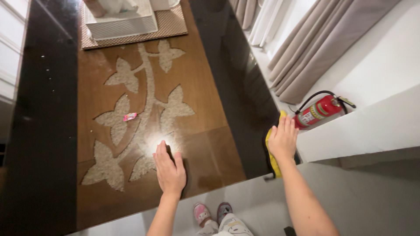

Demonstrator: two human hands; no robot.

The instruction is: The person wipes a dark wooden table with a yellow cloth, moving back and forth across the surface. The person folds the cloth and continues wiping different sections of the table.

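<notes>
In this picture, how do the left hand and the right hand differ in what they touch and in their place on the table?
The left hand lies flat on the bare brown inlaid table, near its front edge; the right hand presses a yellow cloth at the table's dark right border. The left hand holds nothing; the right hand covers most of the cloth. Both are open, palms down, fingers pointing away from the person.
</notes>
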